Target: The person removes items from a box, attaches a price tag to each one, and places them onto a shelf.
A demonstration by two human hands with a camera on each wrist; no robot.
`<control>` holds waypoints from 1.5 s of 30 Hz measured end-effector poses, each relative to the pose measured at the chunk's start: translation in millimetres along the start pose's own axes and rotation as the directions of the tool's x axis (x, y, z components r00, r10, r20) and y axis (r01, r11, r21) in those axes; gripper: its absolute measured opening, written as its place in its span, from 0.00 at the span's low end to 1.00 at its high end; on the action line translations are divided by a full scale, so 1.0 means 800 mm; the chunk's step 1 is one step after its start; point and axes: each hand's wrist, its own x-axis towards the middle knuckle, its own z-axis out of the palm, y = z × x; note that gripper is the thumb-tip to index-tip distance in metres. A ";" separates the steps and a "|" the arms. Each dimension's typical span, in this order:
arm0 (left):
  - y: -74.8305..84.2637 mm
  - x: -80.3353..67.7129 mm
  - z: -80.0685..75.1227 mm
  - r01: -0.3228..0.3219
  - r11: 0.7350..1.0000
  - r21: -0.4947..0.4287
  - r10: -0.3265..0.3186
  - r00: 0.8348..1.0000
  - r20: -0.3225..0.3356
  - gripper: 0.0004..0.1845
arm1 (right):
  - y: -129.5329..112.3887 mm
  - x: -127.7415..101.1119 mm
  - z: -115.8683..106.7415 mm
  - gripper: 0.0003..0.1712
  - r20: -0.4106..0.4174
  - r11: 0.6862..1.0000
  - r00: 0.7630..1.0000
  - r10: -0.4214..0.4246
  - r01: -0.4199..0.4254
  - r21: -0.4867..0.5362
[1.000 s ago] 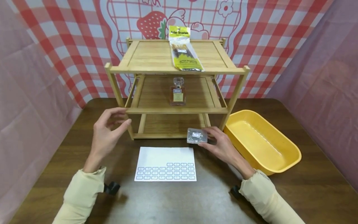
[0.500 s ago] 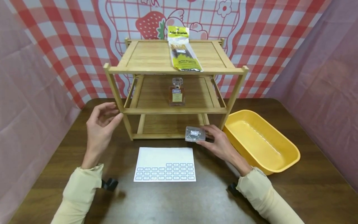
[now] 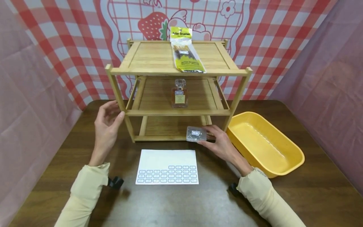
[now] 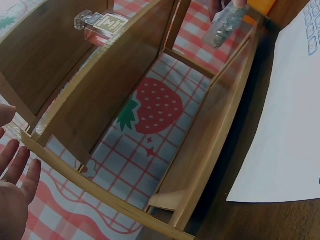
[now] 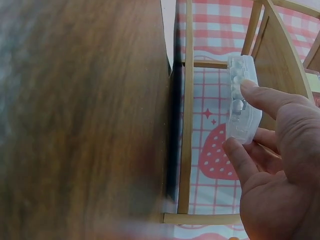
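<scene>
My right hand (image 3: 219, 143) pinches a small clear plastic case (image 3: 195, 134) by its right end, in front of the bottom shelf (image 3: 175, 126) of a wooden rack. The case bears a small white label, and small pieces show through its wall in the right wrist view, where the thumb (image 5: 270, 97) presses one face. My left hand (image 3: 107, 130) is beside the rack's left front post (image 3: 116, 91), fingers loosely bent and holding nothing. In the left wrist view its fingers (image 4: 20, 165) lie close to the post.
A perfume bottle (image 3: 179, 94) stands on the middle shelf, and a packet of artist brushes (image 3: 188, 60) lies on top. A yellow tub (image 3: 289, 168) sits right of the rack. A sheet of labels (image 3: 167, 157) lies in front, on the wooden table (image 3: 170, 205).
My right hand has carried the clear case slightly left and toward the bottom shelf. My left hand went left, then came back a little, ending slightly farther up beside the post.
</scene>
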 end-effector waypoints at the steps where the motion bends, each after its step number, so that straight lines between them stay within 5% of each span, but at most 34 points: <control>1: -0.001 0.000 0.000 0.001 1.000 0.008 -0.001 1.000 0.001 0.20 | 0.001 0.000 0.001 0.30 -0.001 1.000 1.000 -0.001 0.001 0.003; 13: -0.013 0.001 0.003 0.029 0.999 0.039 -0.028 0.999 -0.024 0.19 | 0.002 0.007 0.005 0.30 0.005 0.999 1.000 0.030 -0.030 0.038; 36: -0.029 0.000 0.008 -0.026 0.995 0.097 0.034 0.996 -0.077 0.16 | 0.006 0.031 0.019 0.28 0.042 0.992 0.998 0.052 -0.056 0.109; 45: -0.028 -0.001 0.009 -0.048 0.993 0.105 0.056 0.996 -0.075 0.16 | 0.011 0.043 0.026 0.32 0.064 0.998 0.997 0.052 -0.051 -0.027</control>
